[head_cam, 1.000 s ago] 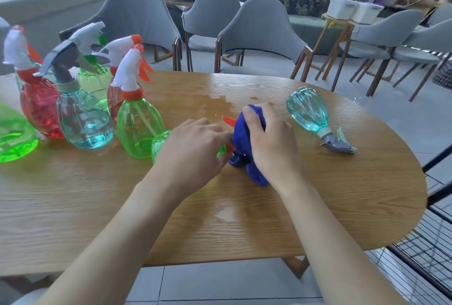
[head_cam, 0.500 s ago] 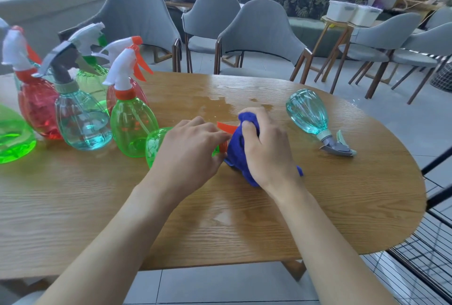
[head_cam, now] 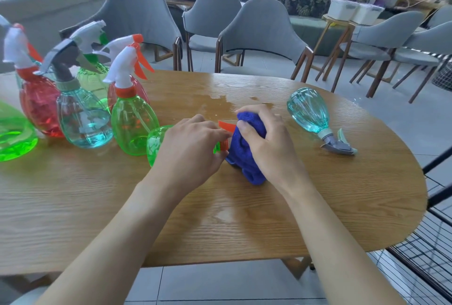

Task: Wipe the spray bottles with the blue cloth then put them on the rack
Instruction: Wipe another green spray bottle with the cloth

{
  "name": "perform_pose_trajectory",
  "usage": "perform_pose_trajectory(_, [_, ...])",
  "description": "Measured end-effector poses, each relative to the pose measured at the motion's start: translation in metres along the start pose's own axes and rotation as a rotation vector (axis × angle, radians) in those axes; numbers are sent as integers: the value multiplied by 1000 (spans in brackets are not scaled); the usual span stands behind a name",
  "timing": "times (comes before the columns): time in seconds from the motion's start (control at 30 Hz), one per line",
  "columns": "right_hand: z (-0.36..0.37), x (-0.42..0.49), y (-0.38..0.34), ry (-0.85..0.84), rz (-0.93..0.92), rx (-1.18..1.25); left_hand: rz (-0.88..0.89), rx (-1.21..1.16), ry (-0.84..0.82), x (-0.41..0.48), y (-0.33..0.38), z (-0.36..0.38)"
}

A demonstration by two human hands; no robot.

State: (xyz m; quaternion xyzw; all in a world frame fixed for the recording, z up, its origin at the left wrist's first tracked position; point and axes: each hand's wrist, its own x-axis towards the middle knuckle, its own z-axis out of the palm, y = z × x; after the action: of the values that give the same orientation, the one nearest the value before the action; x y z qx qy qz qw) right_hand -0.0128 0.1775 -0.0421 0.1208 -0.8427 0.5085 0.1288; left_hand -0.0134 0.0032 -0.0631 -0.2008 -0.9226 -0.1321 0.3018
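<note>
On a wet wooden table (head_cam: 73, 194), a left hand (head_cam: 190, 148) grips a green spray bottle (head_cam: 155, 140) lying on its side while the right hand (head_cam: 269, 148) clamps the blue cloth (head_cam: 247, 158) round its nozzle. The slick plastic could slip loose and knock the upright bottles (head_cam: 134, 118).

Upright bottles (head_cam: 83, 113) stand on the table (head_cam: 244, 219) at left, a toppled bottle (head_cam: 309, 113) lies at right, chairs (head_cam: 264, 33) behind.
</note>
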Motion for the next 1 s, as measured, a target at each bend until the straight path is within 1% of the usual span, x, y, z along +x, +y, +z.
perform_pose_trajectory(0.07, [0,0,3,5,31,60,2,5,1,0,1,1])
perform_pose_trajectory(0.13, [4,-1,2,46,36,45,13,20,3,0,2,1])
perform_pose_trajectory(0.27, [14,-4,-6,137,7,-68,15,42,16,-2,4,2])
perform_pose_trajectory(0.37, [20,-6,-8,198,-68,-238,-3,44,21,-2,2,2])
perform_pose_trajectory(0.47, [21,-5,-9,257,-134,-297,-17,34,20,-1,1,0])
perform_pose_trajectory(0.57, [18,-3,-5,315,-93,-286,-57,9,5,2,1,-1])
perform_pose_trajectory(0.67, [15,-4,-2,407,-41,-176,-105,25,-20,4,2,0])
perform_pose_trajectory(0.73, [13,-5,-1,475,-73,-167,-131,30,-24,5,2,2])
perform_pose_trajectory(0.83, [13,-8,-6,536,-214,-202,-144,24,-22,6,3,2])
perform_pose_trajectory(0.9, [17,-11,-12,518,-299,-234,-105,66,-38,7,5,0])
perform_pose_trajectory(1.0, [33,-15,-18,361,-337,-330,-82,118,0,6,7,0])
